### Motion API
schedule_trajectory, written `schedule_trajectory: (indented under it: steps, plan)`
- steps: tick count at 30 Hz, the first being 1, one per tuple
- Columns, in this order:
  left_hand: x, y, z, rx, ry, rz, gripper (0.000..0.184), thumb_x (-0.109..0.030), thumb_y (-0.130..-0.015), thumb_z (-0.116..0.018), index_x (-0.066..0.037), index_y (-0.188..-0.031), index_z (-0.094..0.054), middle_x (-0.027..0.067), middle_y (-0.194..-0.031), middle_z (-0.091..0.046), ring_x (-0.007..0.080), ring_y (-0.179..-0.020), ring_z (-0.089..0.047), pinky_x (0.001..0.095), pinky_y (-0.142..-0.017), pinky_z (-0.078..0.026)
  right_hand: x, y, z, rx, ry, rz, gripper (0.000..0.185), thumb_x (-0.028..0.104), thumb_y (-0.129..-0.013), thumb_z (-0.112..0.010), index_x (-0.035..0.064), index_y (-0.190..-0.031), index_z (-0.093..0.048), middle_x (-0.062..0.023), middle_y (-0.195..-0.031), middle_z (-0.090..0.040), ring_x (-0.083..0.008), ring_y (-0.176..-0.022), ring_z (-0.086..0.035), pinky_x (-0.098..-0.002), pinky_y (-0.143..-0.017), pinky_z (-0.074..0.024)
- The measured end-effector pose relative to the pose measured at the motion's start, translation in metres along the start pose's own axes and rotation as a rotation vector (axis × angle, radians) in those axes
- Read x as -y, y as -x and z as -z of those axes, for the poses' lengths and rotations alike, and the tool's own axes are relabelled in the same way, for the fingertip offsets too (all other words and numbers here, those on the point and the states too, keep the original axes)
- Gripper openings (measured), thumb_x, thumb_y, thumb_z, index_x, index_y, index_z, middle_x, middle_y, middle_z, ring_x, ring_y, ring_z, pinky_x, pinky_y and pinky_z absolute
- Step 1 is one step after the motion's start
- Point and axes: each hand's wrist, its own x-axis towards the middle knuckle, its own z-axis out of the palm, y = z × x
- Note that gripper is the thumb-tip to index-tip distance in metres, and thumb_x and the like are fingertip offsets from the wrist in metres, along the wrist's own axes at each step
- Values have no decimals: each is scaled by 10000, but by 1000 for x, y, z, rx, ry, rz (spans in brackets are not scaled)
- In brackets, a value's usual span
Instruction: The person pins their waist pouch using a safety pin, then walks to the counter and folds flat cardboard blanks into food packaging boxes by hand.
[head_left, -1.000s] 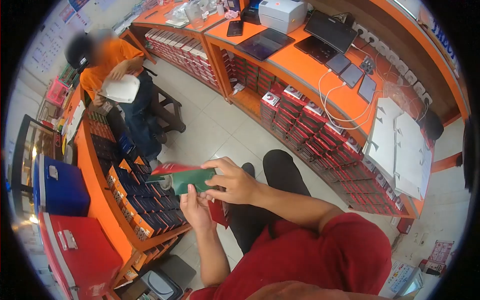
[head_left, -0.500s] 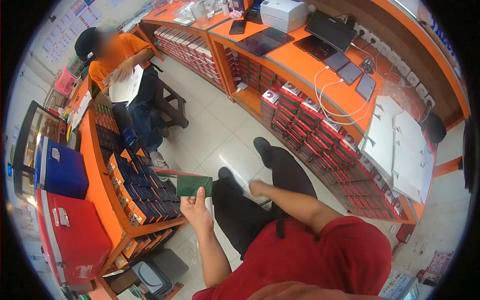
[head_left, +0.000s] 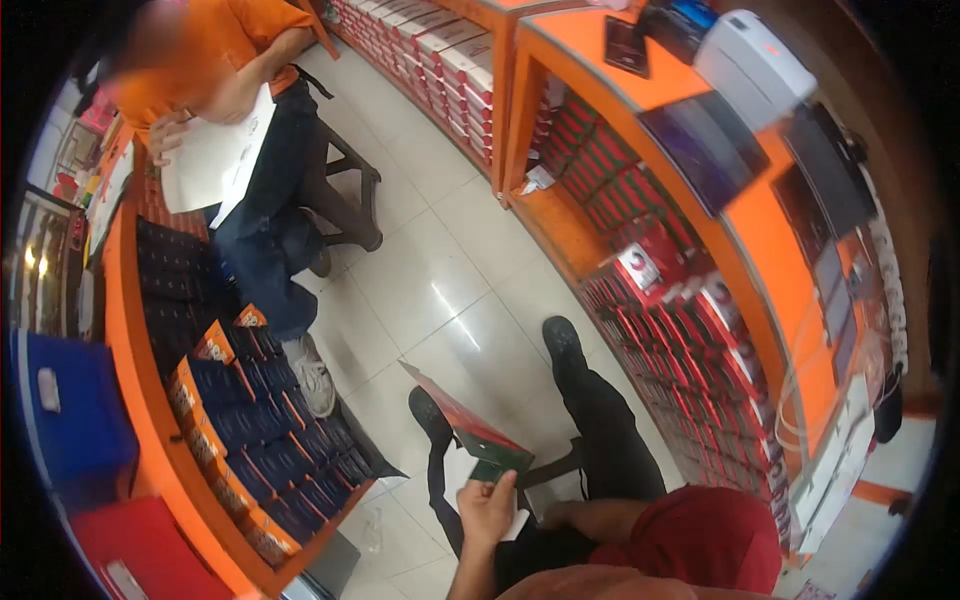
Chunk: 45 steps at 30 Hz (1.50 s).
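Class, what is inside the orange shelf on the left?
The orange shelf holds stacked dark blue boxes, some with orange ends. Anything beneath the stacks, or inside the boxes, is covered.

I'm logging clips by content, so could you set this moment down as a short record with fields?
left hand: pinches a red-and-green card
right hand: low by the lap, partly hidden; grip cannot be told
co-worker: seated, orange top, holding a white sheet or folder
left shelf: rows of dark blue and orange boxes
right shelf: stacked red boxes
right counter: white device, dark flat-screened device
floor: pale tiles
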Motion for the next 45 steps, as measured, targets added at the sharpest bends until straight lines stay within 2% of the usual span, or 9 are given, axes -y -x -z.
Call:
schedule_trajectory:
  steps: [6,9,11,20,27,32,36,38,45]
  plan:
    - [-43,-49,10,46,-36,79,125,-82,-951,-755,41,-965,-744,-23,-741,-678,24,-686,-554,241,-601,-470,52,24,64,66,-54,25,446,396,-959,-604,66,-1239,-712,-156,-1222,-725,-326,-1118,-694,-483,-989,-515]
    - [-79,-36,24,71,-200,436,126,-72,-939,-751,32,-1008,-739,37,-755,-724,88,-676,-651,279,-642,-527,59,-12,82,51,-81,-97,445,387,-919,-640,72,-1220,-731,-148,-1254,-721,-338,-1148,-690,-514,-958,-523]
    - [-85,-34,33,189,-503,-32,122,-56,-928,-735,0,-1035,-739,142,-851,-759,245,-767,-748,344,-723,-573,37,-62,82,-9,20,-108,431,365,-894,-663,73,-1199,-748,-151,-1267,-720,-351,-1164,-688,-535,-927,-530]
    - [-95,-59,50,317,-937,-492,222,49,-889,-597,-13,-1058,-727,235,-1014,-725,430,-988,-693,466,-886,-550,48,-156,153,-152,380,147,426,312,-867,-688,48,-1198,-738,-198,-1232,-718,-387,-1152,-686,-504,-934,-532]
    - [-83,6,53,203,-1032,-694,224,86,-817,-616,34,-1030,-660,269,-970,-644,487,-940,-618,511,-827,-502,109,79,237,-1009,35,156,380,263,-872,-662,46,-1179,-721,-241,-1167,-714,-412,-1076,-692,-499,-909,-537]
    - [-47,64,61,-11,-991,-750,249,65,-815,-671,35,-1061,-663,262,-1024,-654,471,-978,-632,495,-848,-509,140,249,175,-1615,-5,792,224,99,-894,-641,46,-1100,-713,-163,-1113,-714,-357,-1157,-639,-433,-999,-496]
    - [-53,99,50,155,-955,-763,309,69,-818,-654,5,-1119,-687,245,-1021,-671,451,-974,-652,471,-862,-520,181,281,116,-1589,199,1115,145,103,-880,-664,55,-1006,-717,-135,-916,-714,-365,-1090,-615,-450,-1014,-458]
    - [-58,106,48,221,-1004,-767,263,42,-867,-603,-18,-1116,-665,232,-993,-679,441,-968,-654,490,-833,-520,181,277,101,-1204,301,1191,105,97,-880,-668,66,-962,-727,-127,-882,-697,-354,-943,-619,-441,-902,-492]
    - [-92,138,63,173,-832,-723,357,70,-806,-719,-25,-1143,-649,209,-1014,-713,388,-973,-700,433,-849,-538,165,277,53,-1604,149,1421,169,128,-884,-691,15,-1009,-689,-164,-941,-658,-357,-846,-603,-451,-778,-483]
